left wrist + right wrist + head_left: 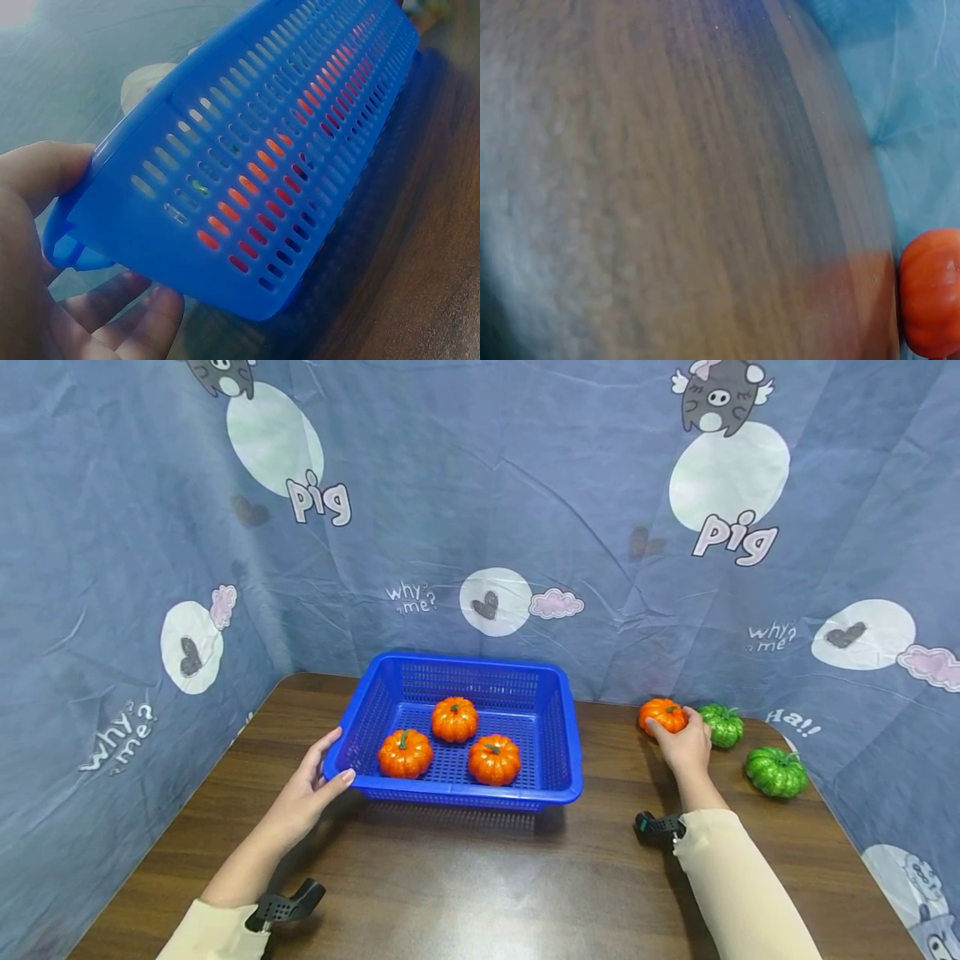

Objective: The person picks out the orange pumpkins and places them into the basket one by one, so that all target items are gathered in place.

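Note:
At its front left corner, the blue plastic basket (pixel 465 792) is gripped by my left hand (pixel 303 793). In the left wrist view the thumb presses on the basket's rim (pixel 112 150), with the fingers curled beneath it. Three orange pumpkins lie inside: one at the left (pixel 405 754), one at the back (pixel 454 720) and one at the right (pixel 494 760). Over by the table's back edge, my right hand (pixel 686 752) holds another orange pumpkin (pixel 660 714) between thumb and fingers. That pumpkin (pixel 932 292) shows in the right wrist view, where the hand is out of sight.
Close to the right hand sits a green pumpkin (pixel 722 725), and a second green pumpkin (pixel 777 772) lies further right, near the table's right edge. Brown wood-grain tabletop (pixel 480 877) spreads in front of the basket. A blue printed cloth (pixel 420 510) hangs behind and along the sides.

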`<act>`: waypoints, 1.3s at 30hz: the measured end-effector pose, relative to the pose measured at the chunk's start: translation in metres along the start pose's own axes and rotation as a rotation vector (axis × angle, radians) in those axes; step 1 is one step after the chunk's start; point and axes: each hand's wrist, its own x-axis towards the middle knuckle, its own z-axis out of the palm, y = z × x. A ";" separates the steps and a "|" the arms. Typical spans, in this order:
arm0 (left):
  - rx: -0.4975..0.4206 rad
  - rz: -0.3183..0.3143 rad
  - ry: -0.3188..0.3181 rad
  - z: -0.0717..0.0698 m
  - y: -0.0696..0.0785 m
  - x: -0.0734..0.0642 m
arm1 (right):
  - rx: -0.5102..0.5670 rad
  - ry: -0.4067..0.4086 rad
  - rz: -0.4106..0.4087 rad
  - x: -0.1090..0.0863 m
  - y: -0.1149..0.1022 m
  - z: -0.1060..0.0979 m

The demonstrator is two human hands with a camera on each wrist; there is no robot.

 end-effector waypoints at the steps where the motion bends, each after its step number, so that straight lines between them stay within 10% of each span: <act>1: -0.003 0.001 0.000 0.000 0.000 0.000 | -0.001 -0.003 0.007 0.000 0.000 0.000; 39: 0.029 -0.009 0.001 -0.001 -0.001 0.000 | 0.025 -0.010 -0.082 -0.015 -0.017 -0.015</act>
